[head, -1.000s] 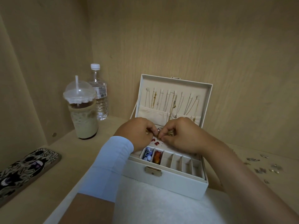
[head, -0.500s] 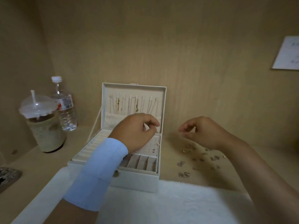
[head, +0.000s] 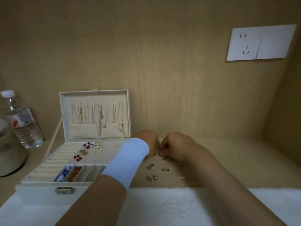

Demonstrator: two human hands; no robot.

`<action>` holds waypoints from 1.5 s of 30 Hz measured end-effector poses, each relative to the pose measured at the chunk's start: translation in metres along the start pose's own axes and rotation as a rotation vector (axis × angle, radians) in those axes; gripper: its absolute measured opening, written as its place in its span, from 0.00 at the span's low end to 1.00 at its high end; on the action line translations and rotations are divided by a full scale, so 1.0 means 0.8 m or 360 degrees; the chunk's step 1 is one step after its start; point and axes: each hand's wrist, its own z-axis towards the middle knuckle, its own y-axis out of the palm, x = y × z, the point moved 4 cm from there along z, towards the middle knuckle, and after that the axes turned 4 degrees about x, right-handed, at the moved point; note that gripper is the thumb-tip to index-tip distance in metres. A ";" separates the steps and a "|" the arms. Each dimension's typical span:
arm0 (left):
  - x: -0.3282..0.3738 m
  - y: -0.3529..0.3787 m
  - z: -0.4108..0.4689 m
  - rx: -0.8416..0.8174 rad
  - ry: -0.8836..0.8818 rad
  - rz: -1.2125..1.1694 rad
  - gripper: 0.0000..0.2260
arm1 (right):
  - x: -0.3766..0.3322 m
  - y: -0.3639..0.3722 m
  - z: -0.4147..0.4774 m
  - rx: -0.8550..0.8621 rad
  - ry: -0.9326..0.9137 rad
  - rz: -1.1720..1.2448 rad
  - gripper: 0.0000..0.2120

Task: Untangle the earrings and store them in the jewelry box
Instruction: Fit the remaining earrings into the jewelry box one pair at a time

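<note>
The cream jewelry box (head: 48, 187) stands open at the left, with chains hung in its lid and red, pearl and gold earrings (head: 88, 145) on its perforated pad. Small silver earrings (head: 151, 178) lie scattered on the wooden surface to the right of the box. My left hand (head: 150, 141), with a light blue band on the wrist, and my right hand (head: 175, 146) meet above the far end of that scatter. Both sets of fingers are curled together around a small silver earring (head: 164, 159); the fingertips themselves are mostly hidden.
A water bottle (head: 21, 121) and an iced drink cup (head: 8, 154) stand at the far left. A white fluffy cloth (head: 162, 207) covers the near edge. A wall socket (head: 260, 43) sits on the back panel at upper right.
Both hands left the jewelry box and moved right to the loose silver earrings, where they came together. The view swung right, so the box now sits at the left.
</note>
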 end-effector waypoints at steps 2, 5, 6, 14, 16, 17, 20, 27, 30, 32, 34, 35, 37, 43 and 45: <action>0.000 0.010 0.005 -0.0015 -0.0030 0.0017 0.12 | 0.000 0.004 0.001 0.0019 -0.0002 -0.0029 0.11; -0.002 0.018 0.010 0.0027 -0.0083 -0.0018 0.10 | 0.004 0.006 0.002 0.0027 0.0027 -0.0010 0.07; -0.003 0.020 0.011 0.0041 -0.0092 -0.0040 0.08 | 0.005 0.005 0.001 0.0027 0.0044 0.0016 0.06; -0.014 -0.012 -0.012 0.0310 -0.0029 -0.0239 0.08 | -0.001 -0.009 0.002 0.0156 0.0067 0.0260 0.06; -0.026 -0.030 -0.028 0.0401 -0.0009 -0.0359 0.07 | -0.009 -0.012 0.004 0.0207 0.0034 0.0457 0.04; -0.034 -0.038 -0.037 0.0444 0.0001 -0.0453 0.06 | -0.015 -0.013 0.004 0.0238 0.0004 0.0557 0.03; -0.063 -0.056 -0.069 0.0568 0.0006 -0.0717 0.03 | -0.041 -0.021 0.000 0.0316 -0.0105 0.0874 0.02; -0.128 -0.078 -0.132 0.0623 0.0041 -0.1068 0.04 | -0.114 -0.029 -0.016 0.0331 -0.0287 0.1272 0.05; -0.161 -0.082 -0.156 0.0680 -0.0022 -0.1077 0.05 | -0.150 -0.026 -0.019 0.0252 -0.0326 0.1247 0.04; -0.187 -0.083 -0.171 0.0728 -0.0086 -0.1145 0.04 | -0.176 -0.024 -0.020 0.0199 -0.0380 0.1147 0.04; -0.210 -0.083 -0.181 0.0774 -0.0083 -0.1182 0.04 | -0.200 -0.019 -0.020 0.0122 -0.0420 0.1012 0.04; -0.219 -0.082 -0.185 0.0801 -0.0064 -0.1174 0.04 | -0.211 -0.017 -0.020 0.0082 -0.0438 0.0945 0.04; -0.232 -0.079 -0.192 0.0853 -0.0036 -0.1170 0.04 | -0.233 -0.011 -0.020 0.0021 -0.0479 0.0821 0.04; -0.247 -0.060 -0.194 0.0911 -0.0010 -0.1258 0.05 | -0.268 0.006 -0.022 -0.0192 -0.0554 0.0474 0.03; -0.251 -0.056 -0.190 0.0890 -0.0024 -0.1275 0.04 | -0.267 0.012 -0.024 -0.0265 -0.0546 0.0402 0.02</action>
